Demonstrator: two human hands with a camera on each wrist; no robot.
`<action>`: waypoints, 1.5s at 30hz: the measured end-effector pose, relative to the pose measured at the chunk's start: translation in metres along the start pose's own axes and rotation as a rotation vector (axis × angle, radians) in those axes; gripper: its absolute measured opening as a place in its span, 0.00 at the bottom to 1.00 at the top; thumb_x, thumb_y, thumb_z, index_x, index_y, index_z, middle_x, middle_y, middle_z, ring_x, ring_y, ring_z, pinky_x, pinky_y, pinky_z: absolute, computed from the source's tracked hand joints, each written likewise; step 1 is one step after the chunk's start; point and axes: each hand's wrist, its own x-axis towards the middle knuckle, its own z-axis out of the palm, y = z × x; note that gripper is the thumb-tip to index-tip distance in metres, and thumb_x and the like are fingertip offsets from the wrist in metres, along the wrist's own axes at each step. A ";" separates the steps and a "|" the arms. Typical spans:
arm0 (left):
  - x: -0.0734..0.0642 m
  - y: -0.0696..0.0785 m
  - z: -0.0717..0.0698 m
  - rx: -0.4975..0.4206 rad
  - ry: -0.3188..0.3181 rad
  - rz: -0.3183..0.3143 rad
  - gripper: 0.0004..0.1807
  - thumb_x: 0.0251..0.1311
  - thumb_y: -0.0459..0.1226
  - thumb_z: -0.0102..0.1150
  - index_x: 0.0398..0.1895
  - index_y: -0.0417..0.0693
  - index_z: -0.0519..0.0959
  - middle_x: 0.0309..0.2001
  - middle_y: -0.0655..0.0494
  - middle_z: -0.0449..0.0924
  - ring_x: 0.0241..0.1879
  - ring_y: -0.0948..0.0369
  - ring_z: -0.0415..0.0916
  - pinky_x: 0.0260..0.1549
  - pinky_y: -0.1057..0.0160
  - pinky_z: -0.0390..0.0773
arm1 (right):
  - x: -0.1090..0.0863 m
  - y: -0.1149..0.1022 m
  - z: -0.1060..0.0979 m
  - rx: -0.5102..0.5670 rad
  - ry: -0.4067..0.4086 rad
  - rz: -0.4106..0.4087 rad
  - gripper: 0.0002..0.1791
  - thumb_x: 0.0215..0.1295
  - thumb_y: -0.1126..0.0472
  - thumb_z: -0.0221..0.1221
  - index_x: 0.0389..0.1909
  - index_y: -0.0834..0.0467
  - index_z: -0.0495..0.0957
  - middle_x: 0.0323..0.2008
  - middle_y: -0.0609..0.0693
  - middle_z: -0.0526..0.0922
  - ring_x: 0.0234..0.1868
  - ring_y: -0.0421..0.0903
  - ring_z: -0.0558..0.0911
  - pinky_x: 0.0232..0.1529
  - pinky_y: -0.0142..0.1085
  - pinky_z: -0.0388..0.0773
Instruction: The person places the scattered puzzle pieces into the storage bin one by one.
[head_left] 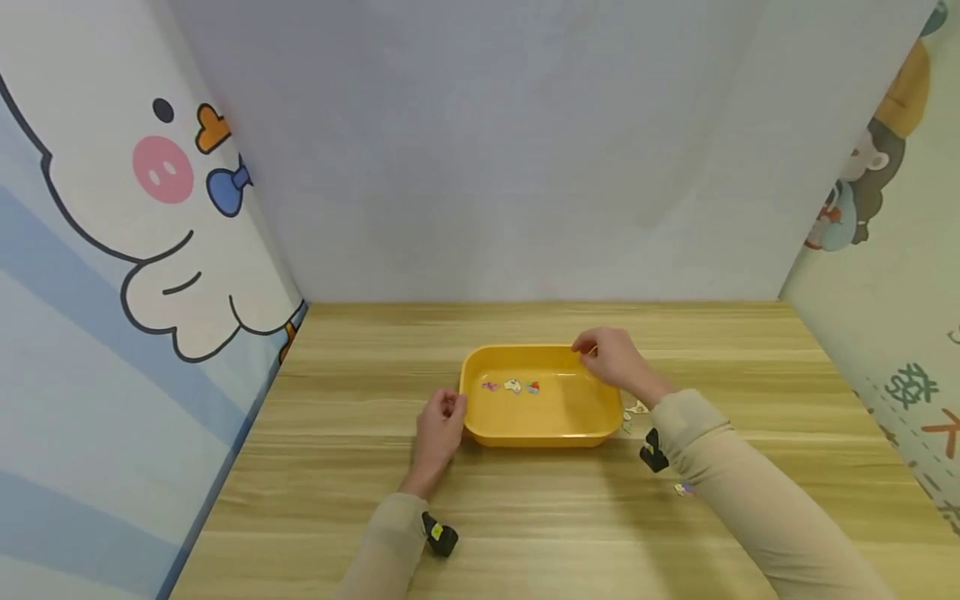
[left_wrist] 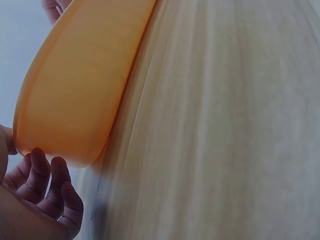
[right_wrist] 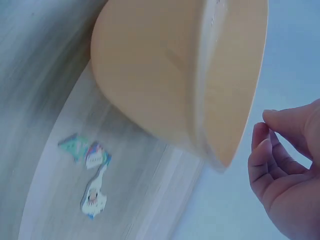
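A yellow rectangular tray (head_left: 540, 437) stands on the wooden table. My left hand (head_left: 439, 429) grips its left end, with the thumb at the rim and the fingers curled below, as the left wrist view shows. Over the tray's far right corner is my right hand (head_left: 611, 357). In the right wrist view this hand (right_wrist: 287, 165) is apart from the rim, fingers loosely bent, thumb close to the index fingertip, with nothing visible between them. Inside the tray lie three small cut-out pieces in a row: a purple one (head_left: 490, 386), a whitish one (head_left: 513, 386) and a red-and-blue one (head_left: 533, 387).
Beside the tray's right end lie more small cut-outs, among them a white piece (right_wrist: 94, 197) and a green piece (right_wrist: 74, 146). Another colourful piece (head_left: 683, 489) is near my right forearm. A grey wall (head_left: 525, 167) rises behind the table (head_left: 525, 525); printed panels flank it.
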 end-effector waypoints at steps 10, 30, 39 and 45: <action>0.004 -0.003 -0.002 -0.002 -0.001 0.003 0.08 0.67 0.38 0.55 0.33 0.42 0.74 0.22 0.54 0.71 0.19 0.60 0.67 0.18 0.66 0.69 | -0.008 0.018 -0.015 0.021 0.019 0.068 0.09 0.63 0.68 0.58 0.41 0.69 0.81 0.36 0.59 0.82 0.36 0.55 0.80 0.39 0.46 0.78; -0.001 -0.004 -0.002 0.005 0.013 0.028 0.08 0.66 0.37 0.55 0.33 0.40 0.74 0.20 0.55 0.70 0.18 0.61 0.67 0.17 0.67 0.68 | -0.044 0.059 -0.022 -0.009 -0.052 0.124 0.12 0.57 0.70 0.62 0.42 0.71 0.79 0.38 0.63 0.81 0.41 0.59 0.80 0.43 0.50 0.76; -0.001 -0.002 -0.001 0.002 0.012 0.007 0.08 0.67 0.38 0.55 0.34 0.42 0.74 0.21 0.54 0.71 0.18 0.60 0.67 0.17 0.66 0.69 | -0.052 0.073 -0.021 -0.073 -0.145 0.154 0.11 0.58 0.63 0.64 0.35 0.69 0.80 0.31 0.58 0.82 0.37 0.58 0.79 0.41 0.50 0.75; -0.001 -0.001 0.002 0.005 0.014 0.023 0.08 0.66 0.38 0.55 0.33 0.42 0.74 0.21 0.55 0.71 0.18 0.61 0.67 0.17 0.66 0.68 | -0.057 0.081 -0.020 -0.054 -0.156 0.167 0.13 0.58 0.61 0.64 0.35 0.69 0.80 0.31 0.57 0.82 0.37 0.57 0.79 0.41 0.50 0.75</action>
